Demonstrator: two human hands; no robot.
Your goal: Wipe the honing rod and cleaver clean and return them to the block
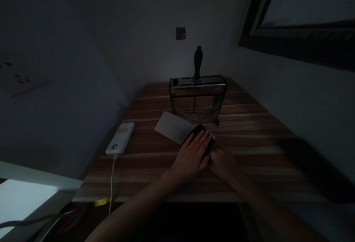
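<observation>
A cleaver with a broad, pale, rectangular blade [173,126] lies flat, or nearly so, on the wood-grain table, pointing to the far left. My left hand [192,153] lies over a black object [210,147] across the blade's near-right part, fingers on top and thumb at its near side. A light edge shows at the object's right; its kind is too dark to tell. Close against it, my right hand [222,162] is closed in line with the blade, around the cleaver's handle end, which the fingers hide. Behind the blade stands a see-through knife block [198,83] with a black-handled tool [198,62] upright in it.
A white power bank [120,138] with a cable [112,179] lies at the table's left. At the right edge is a dark, blurred long shape [316,168]. Walls close in behind and on both sides of the table [149,179]. The room is dim.
</observation>
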